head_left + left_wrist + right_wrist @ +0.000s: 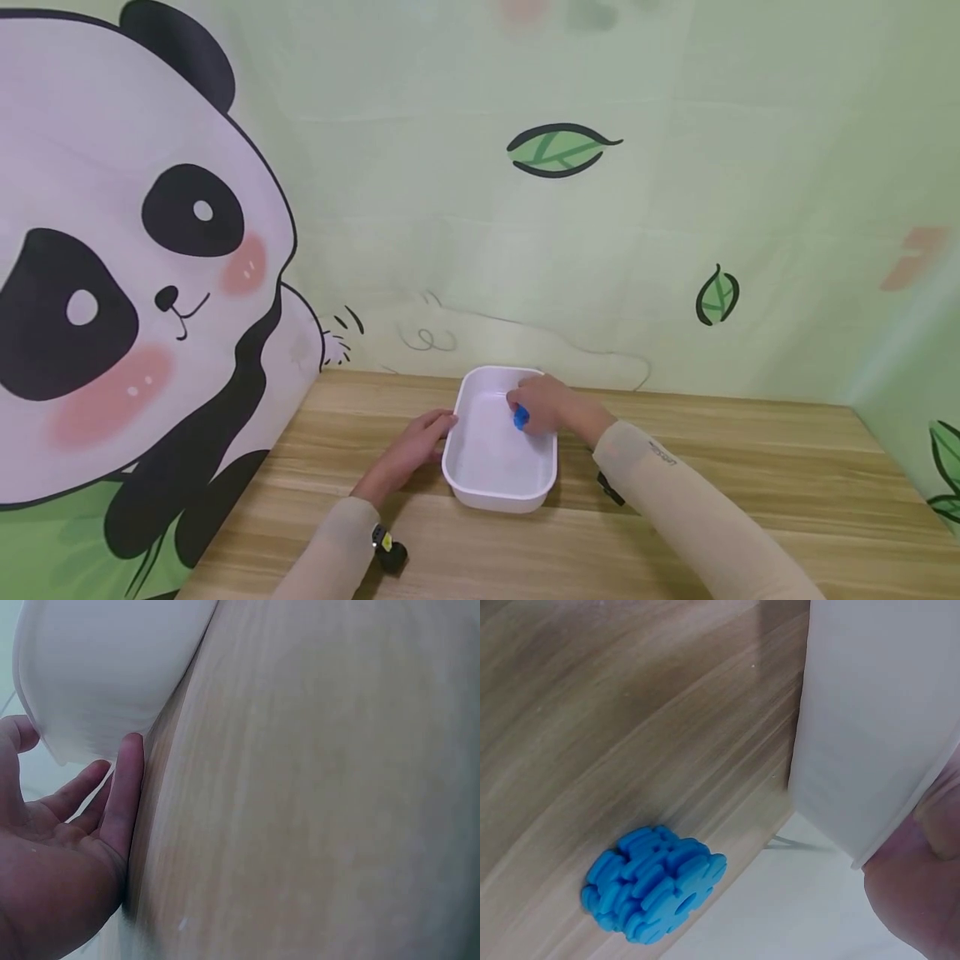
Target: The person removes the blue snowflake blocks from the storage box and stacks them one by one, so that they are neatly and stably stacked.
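A white rectangular basin (498, 454) with rounded corners stands on the wooden table. At its left side is my left hand (416, 446); in the left wrist view its fairly straight fingers (124, 784) touch the outer wall low down, with the thumb near the rim. My right hand (543, 406) reaches over the right rim into the basin and holds a small blue piece (521, 417), partly covered by the fingers. In the right wrist view a blue toothed, drum-shaped object (654, 885) with a slot in its end lies on the table outside the basin.
The wooden tabletop (720, 467) meets a pale green backdrop cloth (420, 183) printed with a panda (127, 250) and leaves. The basin stands near that back edge. The right forearm (690, 500) covers part of the table.
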The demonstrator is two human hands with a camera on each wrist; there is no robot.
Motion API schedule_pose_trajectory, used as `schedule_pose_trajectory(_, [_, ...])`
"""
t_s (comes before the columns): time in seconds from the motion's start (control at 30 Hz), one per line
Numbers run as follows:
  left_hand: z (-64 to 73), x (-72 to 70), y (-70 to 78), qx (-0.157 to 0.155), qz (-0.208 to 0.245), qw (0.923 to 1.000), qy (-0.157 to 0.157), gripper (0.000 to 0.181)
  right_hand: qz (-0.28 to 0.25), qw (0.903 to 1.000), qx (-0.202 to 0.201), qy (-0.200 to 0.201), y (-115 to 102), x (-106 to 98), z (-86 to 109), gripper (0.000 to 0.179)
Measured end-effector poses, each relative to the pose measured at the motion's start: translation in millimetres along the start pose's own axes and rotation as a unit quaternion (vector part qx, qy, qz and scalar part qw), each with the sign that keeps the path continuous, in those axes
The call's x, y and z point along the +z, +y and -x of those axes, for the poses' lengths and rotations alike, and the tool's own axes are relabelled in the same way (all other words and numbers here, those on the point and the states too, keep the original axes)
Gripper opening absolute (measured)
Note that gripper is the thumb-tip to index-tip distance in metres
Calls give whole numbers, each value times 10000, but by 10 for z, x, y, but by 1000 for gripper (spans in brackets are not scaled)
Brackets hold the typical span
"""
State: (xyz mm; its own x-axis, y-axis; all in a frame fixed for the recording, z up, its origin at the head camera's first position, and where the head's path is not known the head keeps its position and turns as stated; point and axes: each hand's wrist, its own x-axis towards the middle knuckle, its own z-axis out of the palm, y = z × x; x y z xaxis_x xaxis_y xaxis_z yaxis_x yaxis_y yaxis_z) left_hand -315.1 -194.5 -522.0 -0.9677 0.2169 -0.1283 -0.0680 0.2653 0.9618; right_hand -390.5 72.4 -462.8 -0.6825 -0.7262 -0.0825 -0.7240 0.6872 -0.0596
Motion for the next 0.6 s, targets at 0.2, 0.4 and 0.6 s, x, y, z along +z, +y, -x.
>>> schedule_pose_trajectory(0.2, [-19,-19,-22,8,0,10000,-11,57,-434,9987,243,-99,-30,-17,0,18])
schedule_pose_trajectory(0.4, [-7,-18,-17,26,-52,10000,-15,60,-478,9983,288,-145,-44,-29,7,15])
schedule_pose_trajectory(0.6, [8,1,-4,48,-29,10000,10,61,-394,9990,195,-86,-45,-31,-8,9])
